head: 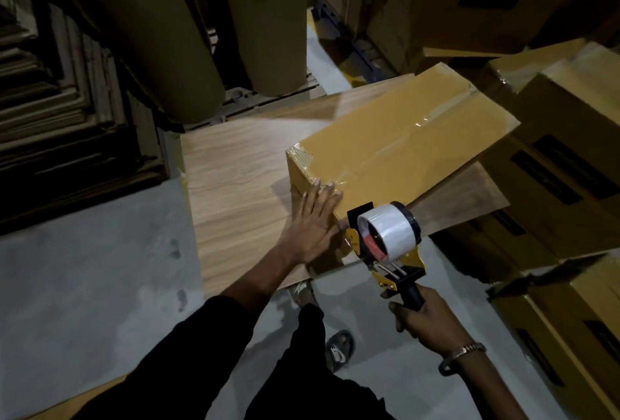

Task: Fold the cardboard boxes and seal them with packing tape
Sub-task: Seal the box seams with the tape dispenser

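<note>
Landmark: I take the cardboard box (396,148) as reference; closed, top flaps down, lying on the wooden tabletop (235,184) toward its right part.
Tape on box: I see clear packing tape (432,124) running along the top seam and wrapping over the box's near-left corner.
Left hand (315,225): fingers straight and spread, palm flat against the near end face of the box, fingertips reaching its top edge; it holds nothing.
Right hand (422,315): fingers wrapped round the black handle of the tape dispenser (385,242), below the box's near corner.
Tape dispenser: yellow and black frame carrying a white tape roll (391,228); its head sits against the box's near end, just right of the left hand.
Wristwear: I note a bracelet (469,349) and a dark band on the right wrist.
Finished stock: taped boxes (563,164) stacked right of and behind the reference box.
Flat stock: folded cardboard piles (67,101) well left of the box.
Rolls: two large brown rolls (261,17) standing behind the box.
Floor (100,285): grey concrete, nearer than the box; my sandalled feet show below it.
</note>
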Demonstrator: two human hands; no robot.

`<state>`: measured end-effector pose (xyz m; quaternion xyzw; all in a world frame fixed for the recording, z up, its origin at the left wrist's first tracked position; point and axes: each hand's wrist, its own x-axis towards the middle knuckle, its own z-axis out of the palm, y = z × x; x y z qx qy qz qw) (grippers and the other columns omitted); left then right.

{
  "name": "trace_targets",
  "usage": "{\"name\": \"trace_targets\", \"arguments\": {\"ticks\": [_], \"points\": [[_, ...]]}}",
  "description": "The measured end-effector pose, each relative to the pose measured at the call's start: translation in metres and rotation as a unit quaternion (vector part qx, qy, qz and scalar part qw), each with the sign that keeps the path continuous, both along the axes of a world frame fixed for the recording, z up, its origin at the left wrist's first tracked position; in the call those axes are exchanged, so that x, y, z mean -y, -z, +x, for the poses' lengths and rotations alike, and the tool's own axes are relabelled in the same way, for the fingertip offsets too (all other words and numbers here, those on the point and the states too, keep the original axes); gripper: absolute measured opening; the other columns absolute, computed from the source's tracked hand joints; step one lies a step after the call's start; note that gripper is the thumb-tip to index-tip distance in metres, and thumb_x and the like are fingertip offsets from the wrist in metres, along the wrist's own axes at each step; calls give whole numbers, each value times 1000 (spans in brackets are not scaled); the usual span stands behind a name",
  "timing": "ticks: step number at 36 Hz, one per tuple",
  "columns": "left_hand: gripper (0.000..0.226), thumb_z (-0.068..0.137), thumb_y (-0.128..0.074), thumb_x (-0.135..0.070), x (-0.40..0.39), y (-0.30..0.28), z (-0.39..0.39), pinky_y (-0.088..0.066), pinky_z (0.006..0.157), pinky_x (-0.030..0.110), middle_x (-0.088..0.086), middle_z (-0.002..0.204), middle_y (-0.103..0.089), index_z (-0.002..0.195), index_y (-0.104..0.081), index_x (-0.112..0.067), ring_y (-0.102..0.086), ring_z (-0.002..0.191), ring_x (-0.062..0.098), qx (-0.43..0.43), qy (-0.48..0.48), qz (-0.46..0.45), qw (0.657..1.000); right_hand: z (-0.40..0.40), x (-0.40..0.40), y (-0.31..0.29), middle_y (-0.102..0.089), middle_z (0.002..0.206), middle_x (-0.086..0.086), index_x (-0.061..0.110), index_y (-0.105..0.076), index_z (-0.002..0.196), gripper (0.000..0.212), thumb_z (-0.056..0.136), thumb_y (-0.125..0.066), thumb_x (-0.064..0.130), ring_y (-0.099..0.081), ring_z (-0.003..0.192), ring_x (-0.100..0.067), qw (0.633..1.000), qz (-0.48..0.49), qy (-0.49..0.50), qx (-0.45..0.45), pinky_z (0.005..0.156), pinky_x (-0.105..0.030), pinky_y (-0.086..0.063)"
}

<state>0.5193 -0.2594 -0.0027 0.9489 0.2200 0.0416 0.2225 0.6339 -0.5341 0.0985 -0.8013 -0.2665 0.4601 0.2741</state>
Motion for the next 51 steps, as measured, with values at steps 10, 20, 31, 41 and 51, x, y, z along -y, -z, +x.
{"name": "trace_targets", "arguments": {"ticks": [10,20,31,41,51], "points": [[85,103,-21,-73,-4,5,-1,-5,125,68,0,175,17,168,-3,-21,22,159,26,18,6,-8,1000,-3,16,9,-73,64,-10,21,-75,101,14,96,-69,9,-54,46,-2,999,0,42,-2,49,-15,-39],[102,96,-45,-76,-2,9,0,-1,127,64,1,174,21,168,-4,-18,25,158,28,35,8,-15,999,-10,38,57,-60,60,-21,2,-70,106,10,97,-65,3,-42,41,-19,969,-94,161,-163,46,-24,-32],[76,108,-19,-61,78,-13,35,11,123,23,-9,171,28,166,10,-21,21,158,8,210,-244,-211,923,12,41,45,-70,65,-17,9,-75,99,6,98,-71,14,-50,47,-19,968,50,243,-41,48,-29,-38],[67,108,-18,-64,108,-9,90,-20,129,52,-16,174,12,165,10,-40,-3,162,13,308,-456,-288,784,46,-53,-4,-79,101,-8,13,-77,114,20,96,-72,14,-76,96,-24,946,239,205,-76,83,-36,-58],[78,99,-21,-80,86,-16,95,-29,124,39,-5,174,-14,165,-1,-44,-27,156,19,321,-487,-369,724,107,-126,57,-65,139,-4,37,-68,128,49,85,-82,54,-60,131,-17,977,191,88,16,112,-53,-46]]}}
